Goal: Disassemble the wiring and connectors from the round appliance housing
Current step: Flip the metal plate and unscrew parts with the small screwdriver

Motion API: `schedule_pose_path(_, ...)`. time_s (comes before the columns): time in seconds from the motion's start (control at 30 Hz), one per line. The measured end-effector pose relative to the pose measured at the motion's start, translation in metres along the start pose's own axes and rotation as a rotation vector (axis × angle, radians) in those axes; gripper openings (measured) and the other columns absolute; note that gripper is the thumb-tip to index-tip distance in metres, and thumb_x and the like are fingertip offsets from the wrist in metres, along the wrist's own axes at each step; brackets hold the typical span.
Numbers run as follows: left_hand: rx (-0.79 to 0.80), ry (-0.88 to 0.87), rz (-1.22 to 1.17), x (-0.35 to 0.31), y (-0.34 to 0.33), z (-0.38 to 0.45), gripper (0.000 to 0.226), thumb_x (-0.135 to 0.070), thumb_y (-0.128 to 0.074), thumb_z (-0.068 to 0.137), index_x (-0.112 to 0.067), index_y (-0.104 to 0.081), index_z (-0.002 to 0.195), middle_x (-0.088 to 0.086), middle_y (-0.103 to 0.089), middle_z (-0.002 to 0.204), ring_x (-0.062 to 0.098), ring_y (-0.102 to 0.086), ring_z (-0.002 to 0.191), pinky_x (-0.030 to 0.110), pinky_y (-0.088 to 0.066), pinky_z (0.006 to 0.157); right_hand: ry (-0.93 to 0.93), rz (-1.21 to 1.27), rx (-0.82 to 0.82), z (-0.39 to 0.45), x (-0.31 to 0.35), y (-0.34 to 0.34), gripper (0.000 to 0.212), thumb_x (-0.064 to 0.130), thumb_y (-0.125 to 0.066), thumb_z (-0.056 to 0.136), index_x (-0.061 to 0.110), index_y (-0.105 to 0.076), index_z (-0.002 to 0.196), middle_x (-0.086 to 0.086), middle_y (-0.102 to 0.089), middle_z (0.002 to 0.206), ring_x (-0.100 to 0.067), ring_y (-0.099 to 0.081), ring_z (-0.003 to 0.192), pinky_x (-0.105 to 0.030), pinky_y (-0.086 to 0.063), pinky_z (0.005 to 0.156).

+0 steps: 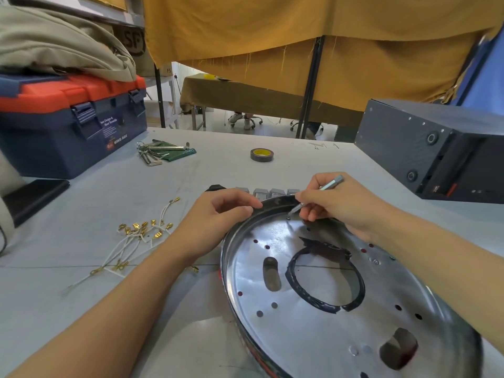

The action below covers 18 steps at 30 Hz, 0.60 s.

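Note:
The round metal appliance housing [327,323] lies on the table at lower right, shiny, with a large central ring hole and several small holes. My left hand [218,216] rests on the housing's far left rim, thumb and fingers curled over the edge. My right hand [335,203] holds a thin silver screwdriver [326,186] like a pen, its tip set on a small screw [288,217] near the far rim. A loose bundle of white wires with brass connectors [136,236] lies on the table to the left.
A blue and orange toolbox [71,124] stands at far left with a beige bag on top. Hex keys on a green pouch [163,151], a tape roll [261,154], a row of small grey blocks [268,192] behind the housing, and a dark grey box [436,148] at right.

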State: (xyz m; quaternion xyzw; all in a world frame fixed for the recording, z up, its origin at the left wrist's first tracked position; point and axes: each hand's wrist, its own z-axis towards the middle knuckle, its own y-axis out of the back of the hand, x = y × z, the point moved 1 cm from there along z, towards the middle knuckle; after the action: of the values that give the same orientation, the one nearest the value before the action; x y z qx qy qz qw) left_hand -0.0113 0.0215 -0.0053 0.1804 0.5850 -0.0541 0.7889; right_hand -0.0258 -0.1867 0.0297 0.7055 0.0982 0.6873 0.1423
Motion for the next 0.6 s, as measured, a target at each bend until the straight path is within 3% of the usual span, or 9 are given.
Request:
schedule_pose_path(0.4, -0.008, 0.001, 0.021, -0.003, -0.001, -0.002, 0.021, -0.002, -0.053, 0.09, -0.011, -0.071, 0.092, -0.002, -0.071, 0.079, 0.002, -0.063, 0.066, 0.012, -0.049, 0.061, -0.004, -0.102, 0.017, 0.003, 0.0, -0.001, 0.018, 0.01, -0.065, 0.088, 0.0, -0.06, 0.074, -0.011, -0.064, 0.053, -0.011, -0.054, 0.039, -0.015, -0.05, 0.045)
schedule_pose_path(0.6, -0.005, 0.007, 0.013, -0.003, -0.001, -0.002, 0.021, -0.002, -0.052, 0.09, -0.011, -0.071, 0.091, -0.007, -0.07, 0.075, 0.0, -0.062, 0.065, 0.011, -0.047, 0.06, 0.01, -0.216, 0.035, 0.006, 0.012, 0.001, 0.026, 0.012, -0.076, 0.079, 0.005, -0.058, 0.061, -0.005, -0.053, 0.04, -0.01, -0.043, 0.031, -0.017, -0.043, 0.038)
